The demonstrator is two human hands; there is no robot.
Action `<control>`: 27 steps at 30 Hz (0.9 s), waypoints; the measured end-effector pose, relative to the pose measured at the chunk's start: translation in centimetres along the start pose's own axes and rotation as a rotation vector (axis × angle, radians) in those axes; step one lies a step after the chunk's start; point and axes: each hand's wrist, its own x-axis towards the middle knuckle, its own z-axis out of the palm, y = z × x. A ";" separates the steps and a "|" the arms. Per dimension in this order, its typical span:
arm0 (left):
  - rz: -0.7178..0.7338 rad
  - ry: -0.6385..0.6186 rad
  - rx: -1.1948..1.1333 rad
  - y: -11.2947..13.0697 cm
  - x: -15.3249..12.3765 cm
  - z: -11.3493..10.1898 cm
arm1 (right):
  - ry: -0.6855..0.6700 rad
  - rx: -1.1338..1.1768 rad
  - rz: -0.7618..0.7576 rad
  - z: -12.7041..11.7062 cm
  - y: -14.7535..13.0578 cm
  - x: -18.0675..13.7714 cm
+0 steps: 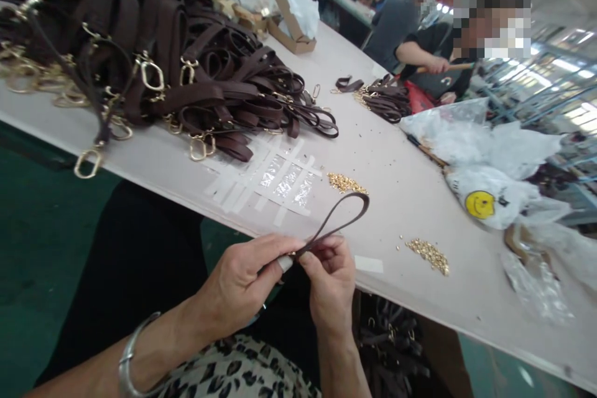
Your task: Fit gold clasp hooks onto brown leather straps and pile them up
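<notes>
While left hand (240,277) and right hand (332,283) pinch it — the strap (365,201) loops beyond fingertips (311,266).

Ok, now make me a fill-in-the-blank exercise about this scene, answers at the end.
The person's left hand and right hand hold a strap bent into a ____.
A silver bangle circles the ____ forearm.
Two small heaps of metal pieces are coloured ____.
The printed face on the plastic bag is coloured ____.
Missing words: loop; left; gold; yellow.
</notes>
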 end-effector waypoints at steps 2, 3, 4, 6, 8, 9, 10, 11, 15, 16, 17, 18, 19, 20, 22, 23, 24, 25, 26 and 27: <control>-0.120 -0.019 -0.106 0.5 0.2 0.3 | 0.002 0.014 -0.004 -0.1 -0.5 0.0; -0.223 -0.041 -0.209 0.7 0.4 0.4 | -0.013 0.013 -0.002 -0.1 -0.8 -0.1; -0.350 -0.067 -0.341 0.9 0.5 0.6 | -0.039 0.001 0.001 -0.3 -1.2 -0.1; -0.614 -0.121 -0.628 1.1 0.8 0.9 | -0.116 -0.065 0.017 -0.9 -2.0 -0.2; -0.804 -0.159 -0.835 1.1 0.8 1.1 | -0.193 -0.212 0.035 -2.2 -2.9 0.0; -0.870 -0.174 -0.887 1.0 0.7 1.2 | -0.210 -0.308 0.028 -3.3 -3.4 0.2; -0.920 -0.189 -0.917 1.0 0.6 1.3 | -0.194 -0.418 -0.001 -4.7 -3.9 0.5; -0.958 -0.199 -0.934 0.9 0.4 1.3 | -0.134 -0.547 -0.053 -6.4 -4.2 0.9; -1.006 -0.196 -0.956 0.7 -0.3 1.5 | 0.252 -1.241 -0.293 -14.1 -5.0 3.4; -0.999 -0.186 -0.958 0.7 -0.4 1.6 | 0.273 -1.367 -0.316 -15.6 -4.9 3.9; -0.989 -0.174 -0.956 0.6 -0.4 1.7 | 0.268 -1.459 -0.328 -16.9 -4.7 4.5; -0.978 -0.160 -0.949 0.6 -0.3 1.8 | 0.245 -1.506 -0.336 -17.9 -4.5 4.9; -0.966 -0.142 -0.935 0.5 -0.2 1.8 | 0.223 -1.523 -0.344 -18.5 -4.3 5.2; -0.956 -0.123 -0.914 0.5 -0.1 1.9 | 0.207 -1.530 -0.350 -18.9 -4.2 5.5; -0.933 -0.074 -0.854 0.4 0.1 2.0 | 0.182 -1.549 -0.358 -19.3 -4.1 5.9; -0.923 -0.049 -0.820 0.3 0.2 2.1 | 0.173 -1.552 -0.358 -19.5 -4.3 6.0; -0.919 -0.024 -0.789 0.3 0.2 2.1 | 0.165 -1.551 -0.355 -19.8 -4.5 6.1; -0.916 0.000 -0.762 0.2 0.2 2.1 | 0.155 -1.546 -0.348 -20.1 -4.8 6.3; -0.912 0.020 -0.743 0.2 0.3 2.1 | 0.148 -1.540 -0.333 -20.4 -5.1 6.4; -0.906 0.034 -0.730 0.1 0.3 2.2 | 0.145 -1.532 -0.311 -20.5 -5.3 6.6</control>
